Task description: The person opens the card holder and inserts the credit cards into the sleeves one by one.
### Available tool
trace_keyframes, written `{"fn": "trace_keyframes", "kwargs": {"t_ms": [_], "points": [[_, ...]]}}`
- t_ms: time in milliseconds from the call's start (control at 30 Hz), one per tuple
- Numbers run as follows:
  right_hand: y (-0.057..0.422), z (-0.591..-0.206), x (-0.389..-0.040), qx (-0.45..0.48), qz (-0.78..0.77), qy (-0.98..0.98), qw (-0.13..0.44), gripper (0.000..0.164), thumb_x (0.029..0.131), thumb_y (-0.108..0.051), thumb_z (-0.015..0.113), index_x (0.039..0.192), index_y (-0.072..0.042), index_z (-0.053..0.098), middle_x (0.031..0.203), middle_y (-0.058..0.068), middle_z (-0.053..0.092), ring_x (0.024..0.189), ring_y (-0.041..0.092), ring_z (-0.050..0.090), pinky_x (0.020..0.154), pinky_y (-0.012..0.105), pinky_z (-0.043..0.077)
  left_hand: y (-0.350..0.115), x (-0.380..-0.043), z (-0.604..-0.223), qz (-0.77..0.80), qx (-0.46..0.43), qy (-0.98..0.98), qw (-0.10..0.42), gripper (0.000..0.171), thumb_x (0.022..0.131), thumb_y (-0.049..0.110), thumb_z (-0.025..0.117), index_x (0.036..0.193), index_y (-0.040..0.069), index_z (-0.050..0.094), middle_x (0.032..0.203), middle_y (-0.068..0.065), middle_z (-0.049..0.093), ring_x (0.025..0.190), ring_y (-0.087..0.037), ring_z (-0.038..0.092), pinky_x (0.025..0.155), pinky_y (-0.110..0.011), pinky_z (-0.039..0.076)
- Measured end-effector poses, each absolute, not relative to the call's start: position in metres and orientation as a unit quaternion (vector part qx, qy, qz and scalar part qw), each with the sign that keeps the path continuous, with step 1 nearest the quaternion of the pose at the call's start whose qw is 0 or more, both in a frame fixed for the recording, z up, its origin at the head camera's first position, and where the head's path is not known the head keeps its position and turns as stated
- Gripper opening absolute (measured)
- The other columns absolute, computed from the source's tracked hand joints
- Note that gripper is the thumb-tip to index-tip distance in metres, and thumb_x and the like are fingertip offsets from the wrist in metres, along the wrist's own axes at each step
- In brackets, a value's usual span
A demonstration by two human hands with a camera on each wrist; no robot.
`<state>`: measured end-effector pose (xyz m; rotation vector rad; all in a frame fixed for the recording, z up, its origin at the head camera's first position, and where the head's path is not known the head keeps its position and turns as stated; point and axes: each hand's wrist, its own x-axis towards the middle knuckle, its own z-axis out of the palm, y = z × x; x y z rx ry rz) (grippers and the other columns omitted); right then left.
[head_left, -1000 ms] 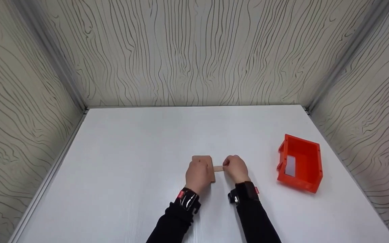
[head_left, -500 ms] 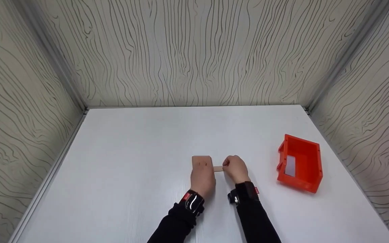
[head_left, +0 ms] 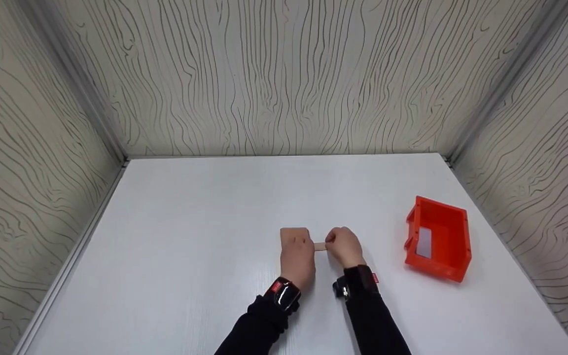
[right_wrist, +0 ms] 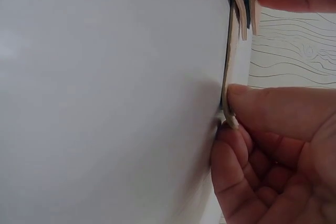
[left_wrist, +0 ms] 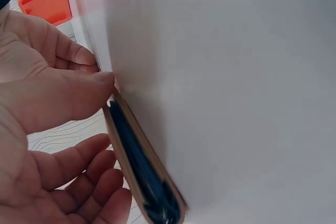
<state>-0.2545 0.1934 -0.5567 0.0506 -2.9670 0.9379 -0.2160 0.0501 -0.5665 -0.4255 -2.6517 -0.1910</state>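
Writing first: red tag on the left wristband (head_left: 284, 294) carries pale lettering, too small to read. Red tag on the right wristband (head_left: 360, 279), also illegible. Pale rectangle (head_left: 424, 243) at the left wall of an orange-red bin (head_left: 434, 268); any print on it can't be made out.

Bin sits by the right edge of the white tabletop (head_left: 190, 222), between that edge and the right hand (head_left: 345, 246), well apart from the hand. Wood-grain-patterned panels (head_left: 274, 74) rise behind the far edge and at both sides; grey metal posts (head_left: 515, 69) in the corners.

Tan wallet-like case (head_left: 291, 232) lies on the tabletop, a little right of centre, well in from the far edge. Narrow tan strap (head_left: 320, 246) runs from its right side. Right hand pinches the strap's outer end, thumb against bent fingers. Left hand (head_left: 298, 259) lies over the case: thumb at the strap end, bent fingers against the cover; cannot tell whether it grips or only presses.

Left hand hides the case's lower part from above. Left wrist view shows dark lining (left_wrist: 134, 150) between two tan covers; material uncertain. Tabletop's near edge and both sleeves are cut off by the frame.
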Motion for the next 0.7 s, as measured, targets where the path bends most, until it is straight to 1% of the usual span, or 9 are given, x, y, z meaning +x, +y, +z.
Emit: {"fn": "trace_keyframes", "kwargs": {"t_ms": [67,167,233,333,467,567,700], "points": [[0.193,-0.556,-0.254,0.018,0.303,-0.953,0.016,0.005,0.076,-0.001,0.071,0.079,0.001,0.067,0.081,0.009,0.061,0.075,0.026,0.056,0.071,0.041,0.047,0.050,-0.215,-0.565,-0.067,-0.152,-0.962,0.217,0.010,0.081,0.004,0.069,0.090,0.004,0.064,0.084,-0.004,0.054,0.078,-0.020,0.055,0.070,-0.030,0.047],[0.194,-0.556,-0.253,0.023,0.305,-0.952,0.020,0.006,0.075,-0.001,0.071,0.078,0.001,0.067,0.080,0.010,0.061,0.075,0.027,0.056,0.071,0.041,0.047,0.049,-0.215,-0.564,-0.070,-0.151,-0.960,0.227,0.009,0.082,0.004,0.068,0.089,0.005,0.063,0.082,-0.003,0.054,0.078,-0.020,0.054,0.070,-0.030,0.047],[0.194,-0.556,-0.253,0.022,0.305,-0.952,0.019,0.005,0.075,-0.001,0.071,0.078,0.001,0.067,0.080,0.010,0.061,0.075,0.027,0.056,0.071,0.041,0.047,0.048,-0.214,-0.563,-0.078,-0.149,-0.960,0.224,0.009,0.083,0.005,0.069,0.089,0.005,0.063,0.081,-0.003,0.054,0.078,-0.019,0.054,0.070,-0.030,0.047],[0.193,-0.556,-0.254,0.019,0.304,-0.952,0.016,0.004,0.076,0.000,0.071,0.078,0.000,0.067,0.080,0.010,0.062,0.076,0.027,0.057,0.072,0.042,0.047,0.047,-0.213,-0.561,-0.100,-0.144,-0.960,0.217,0.016,0.082,0.006,0.072,0.093,0.004,0.062,0.079,-0.004,0.055,0.078,-0.020,0.054,0.069,-0.030,0.047],[0.193,-0.556,-0.254,0.017,0.302,-0.953,0.014,0.005,0.077,0.001,0.071,0.079,-0.001,0.068,0.081,0.010,0.062,0.078,0.028,0.057,0.074,0.043,0.047,0.046,-0.212,-0.558,-0.129,-0.135,-0.960,0.209,0.032,0.081,0.007,0.074,0.109,-0.001,0.061,0.085,-0.008,0.059,0.082,-0.023,0.057,0.071,-0.032,0.050],[0.193,-0.556,-0.254,0.018,0.302,-0.953,0.014,0.004,0.077,0.000,0.071,0.079,-0.002,0.067,0.081,0.010,0.060,0.079,0.028,0.057,0.075,0.043,0.047,0.045,-0.211,-0.557,-0.144,-0.133,-0.961,0.196,0.039,0.082,0.007,0.073,0.118,-0.003,0.059,0.089,-0.009,0.061,0.085,-0.024,0.058,0.072,-0.034,0.051],[0.194,-0.556,-0.254,0.021,0.301,-0.953,0.016,0.005,0.077,0.000,0.071,0.078,-0.002,0.067,0.081,0.010,0.059,0.078,0.028,0.056,0.075,0.043,0.047,0.043,-0.210,-0.555,-0.167,-0.132,-0.960,0.181,0.042,0.083,0.007,0.073,0.121,-0.003,0.060,0.090,-0.011,0.061,0.085,-0.025,0.059,0.068,-0.035,0.052]]}}
